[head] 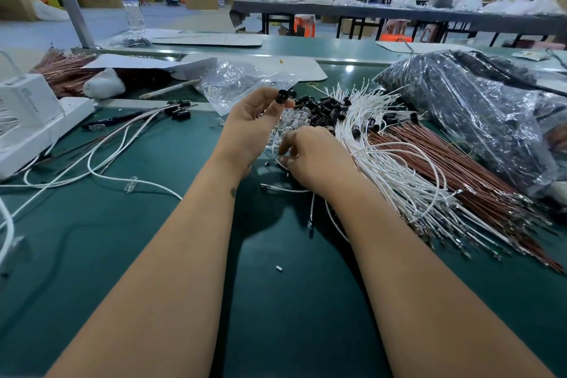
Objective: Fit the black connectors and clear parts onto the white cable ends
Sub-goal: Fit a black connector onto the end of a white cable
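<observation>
The left hand [254, 123] is pinching a small black cylindrical plastic connector [280, 97] between thumb and fingertips, lifting it above the heap, probably so that its open end is facing the person and is ready to take a cable. The right hand [313, 159] is reaching down with curled fingers into the spot where the pile of small clear plastic parts [288, 120] is meeting the bundle of thin white cables [395, 169]; it seems to be picking something out, likely a cable end, but what it is gripping, if anything, is hidden under the fingers, so I cannot tell. More black connectors [325, 109] are lying loose just behind the clear parts, within easy reach of both hands. The white cables are fanning across the green bench mat [153, 224] to the right, their bare metal tips spreading outward, with a sheaf of brown wires [454, 172] lying beside them. Cables already carrying black connectors [178, 110] are lying off to the left, apparently set aside as finished work.
</observation>
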{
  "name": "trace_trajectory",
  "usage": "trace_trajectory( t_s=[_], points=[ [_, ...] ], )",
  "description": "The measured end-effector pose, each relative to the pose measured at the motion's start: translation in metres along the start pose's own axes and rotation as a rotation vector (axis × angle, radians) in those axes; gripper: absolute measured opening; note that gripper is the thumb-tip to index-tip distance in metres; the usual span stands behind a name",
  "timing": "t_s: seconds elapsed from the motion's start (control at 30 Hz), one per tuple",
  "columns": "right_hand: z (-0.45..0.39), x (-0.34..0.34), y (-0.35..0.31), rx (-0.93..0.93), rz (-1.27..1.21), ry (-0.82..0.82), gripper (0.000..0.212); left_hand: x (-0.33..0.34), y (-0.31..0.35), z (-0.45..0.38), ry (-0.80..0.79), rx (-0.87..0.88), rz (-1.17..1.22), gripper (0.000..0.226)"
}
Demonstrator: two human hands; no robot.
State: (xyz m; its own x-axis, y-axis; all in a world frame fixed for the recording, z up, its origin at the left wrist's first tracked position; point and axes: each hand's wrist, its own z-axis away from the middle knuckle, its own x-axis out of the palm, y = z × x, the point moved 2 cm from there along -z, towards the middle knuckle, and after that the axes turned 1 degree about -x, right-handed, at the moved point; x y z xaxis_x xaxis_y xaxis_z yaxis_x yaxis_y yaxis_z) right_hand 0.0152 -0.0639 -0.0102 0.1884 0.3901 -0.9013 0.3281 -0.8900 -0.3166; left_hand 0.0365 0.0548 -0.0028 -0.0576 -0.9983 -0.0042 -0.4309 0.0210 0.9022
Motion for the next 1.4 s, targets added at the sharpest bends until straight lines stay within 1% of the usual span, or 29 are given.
trace_trajectory(
  t_s=[0.1, 0.17, 0.3, 0.4, 0.47, 0.53, 0.6, 0.73, 0.8, 0.87, 1.17, 1.4],
  points=[
    [0.001, -0.001, -0.001, 0.014, -0.013, 0.012, 0.006, 0.000, 0.000, 0.000, -0.026, 0.019, 0.058, 0.022],
    [0.002, -0.003, 0.000, 0.042, -0.057, 0.045, 0.006, 0.002, 0.001, 0.001, -0.065, 0.039, 0.085, 0.022],
    [0.002, -0.010, 0.004, 0.096, -0.239, 0.205, 0.011, 0.004, 0.003, 0.002, -0.126, 0.066, 0.108, 0.021],
    [0.002, -0.016, 0.010, 0.187, -0.477, 0.347, 0.013, 0.003, 0.001, 0.001, -0.109, -0.035, 0.027, 0.020],
    [0.001, -0.021, 0.015, 0.284, -0.718, 0.421, 0.013, 0.002, -0.002, 0.001, -0.066, -0.132, -0.042, 0.019],
    [0.001, -0.024, 0.021, 0.358, -0.996, 0.443, 0.014, 0.001, -0.002, 0.000, -0.020, -0.171, -0.086, 0.017],
    [0.000, -0.025, 0.024, 0.387, -1.194, 0.441, 0.013, 0.000, -0.002, 0.000, -0.008, -0.147, -0.146, 0.015],
    [-0.001, -0.024, 0.024, 0.346, -1.402, 0.436, 0.011, 0.000, -0.004, 0.005, -0.066, -0.066, -0.356, 0.014],
    [-0.001, -0.023, 0.024, 0.345, -1.417, 0.430, 0.013, 0.001, -0.006, 0.005, -0.056, -0.075, -0.440, 0.013],
    [-0.001, -0.023, 0.025, 0.361, -1.387, 0.424, 0.015, 0.001, -0.007, 0.005, -0.044, -0.104, -0.464, 0.013],
    [-0.002, -0.020, 0.021, 0.337, -1.162, 0.369, 0.018, 0.004, -0.002, 0.008, -0.080, -0.103, -0.358, 0.014],
    [-0.003, -0.018, 0.023, 0.343, -1.091, 0.375, 0.017, 0.002, -0.010, 0.006, -0.059, -0.086, -0.383, 0.013]
  ],
)
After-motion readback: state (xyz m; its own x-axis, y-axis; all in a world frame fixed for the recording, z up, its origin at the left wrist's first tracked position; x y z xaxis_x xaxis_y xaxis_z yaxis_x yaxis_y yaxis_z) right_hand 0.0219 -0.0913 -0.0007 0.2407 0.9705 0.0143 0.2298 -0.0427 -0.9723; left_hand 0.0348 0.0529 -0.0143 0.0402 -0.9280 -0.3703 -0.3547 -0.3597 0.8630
